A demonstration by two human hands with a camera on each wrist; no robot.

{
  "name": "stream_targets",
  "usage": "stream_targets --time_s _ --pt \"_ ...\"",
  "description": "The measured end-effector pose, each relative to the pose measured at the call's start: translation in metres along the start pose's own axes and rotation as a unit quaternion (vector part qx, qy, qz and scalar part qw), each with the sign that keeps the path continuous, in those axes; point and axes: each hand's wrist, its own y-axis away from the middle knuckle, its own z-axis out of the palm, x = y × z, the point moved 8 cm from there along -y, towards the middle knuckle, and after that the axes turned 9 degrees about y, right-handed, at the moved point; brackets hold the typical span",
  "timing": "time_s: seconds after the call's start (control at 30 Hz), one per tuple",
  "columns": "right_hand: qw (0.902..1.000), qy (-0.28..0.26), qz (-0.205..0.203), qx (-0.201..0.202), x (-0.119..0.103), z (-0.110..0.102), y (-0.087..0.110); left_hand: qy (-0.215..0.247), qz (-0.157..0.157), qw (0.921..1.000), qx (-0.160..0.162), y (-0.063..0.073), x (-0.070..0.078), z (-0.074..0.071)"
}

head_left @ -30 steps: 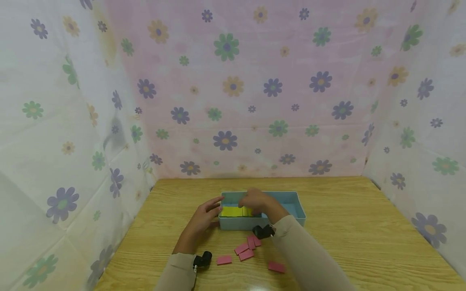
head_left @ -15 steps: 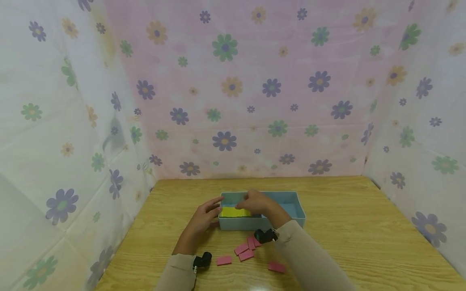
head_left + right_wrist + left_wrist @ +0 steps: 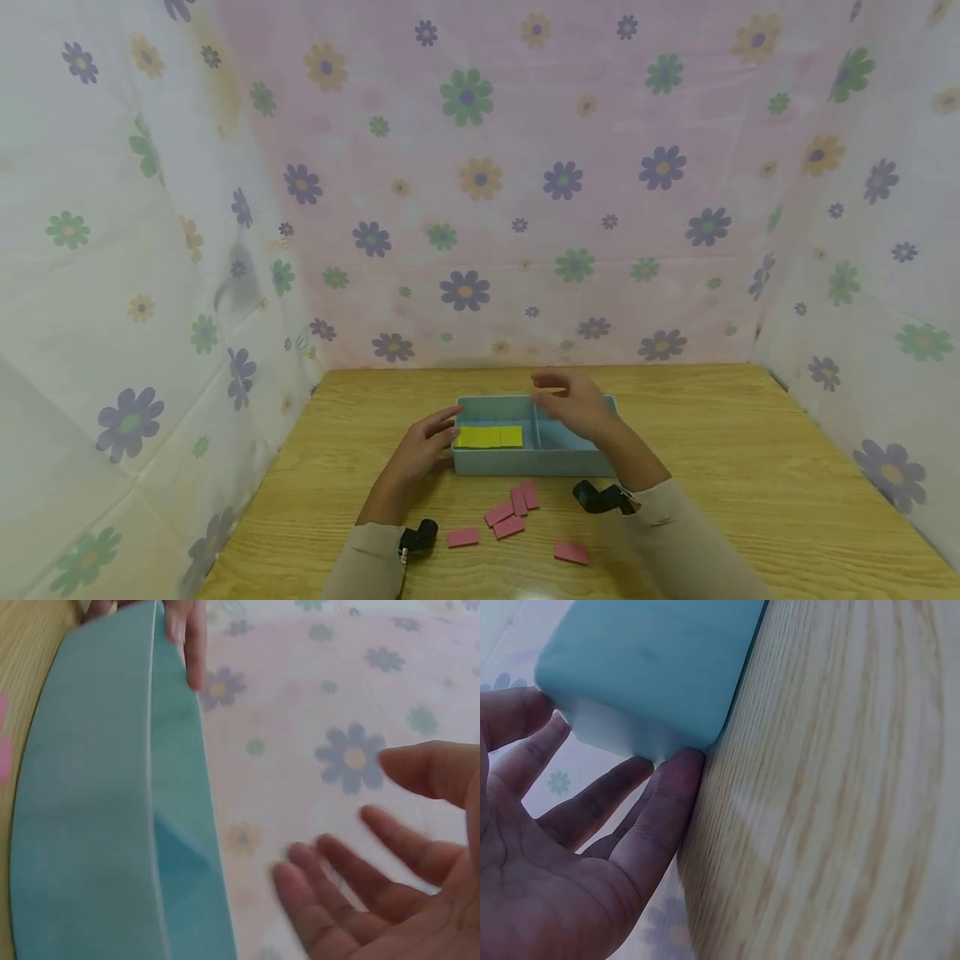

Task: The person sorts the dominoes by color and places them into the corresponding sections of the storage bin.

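A pale blue two-compartment box [image 3: 498, 463] stands on the wooden table. In its left compartment, yellow rectangular pieces [image 3: 480, 437] lie in a row along the front wall. My left hand [image 3: 416, 450] rests its fingertips against the box's left end; in the left wrist view the fingers [image 3: 664, 814] are spread and touch the end wall [image 3: 630, 731] near its lower edge. Over the right compartment hovers my right hand [image 3: 583, 408], holding nothing, with its fingers [image 3: 360, 881] loosely extended and apart in the right wrist view.
Several pink rectangular pieces [image 3: 508, 527] lie in front of the box, some overlapping. One pink piece [image 3: 462, 537] is off to the left, another [image 3: 572, 552] to the right. A divider [image 3: 536, 425] splits the box. Flowered cloth [image 3: 480, 250] surrounds the table [image 3: 720, 467].
My right hand has lifted out of the left compartment and moved right, leaving the yellow row uncovered. The left hand stays at the box's left end. The pink pieces lie as before.
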Motion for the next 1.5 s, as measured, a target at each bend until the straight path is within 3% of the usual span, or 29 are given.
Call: stream_targets --time_s 0.23,0.4,0.87,1.5 --pt "0.9917 0.032 -0.024 0.122 0.028 -0.042 0.022 -0.002 0.005 1.0000 -0.003 0.000 0.003 0.000" --pt "0.9882 0.024 -0.012 0.151 0.056 -0.053 0.036 0.001 0.003 1.0000 -0.005 -0.001 0.001 0.000" --pt "0.9977 -0.030 0.034 0.051 0.123 -0.040 0.054 -0.004 0.004 1.0000 -0.005 -0.001 -0.002 -0.001" --pt "0.9995 -0.003 0.010 0.030 0.131 -0.036 0.058 -0.015 0.008 0.9999 0.001 0.004 0.007 -0.001"
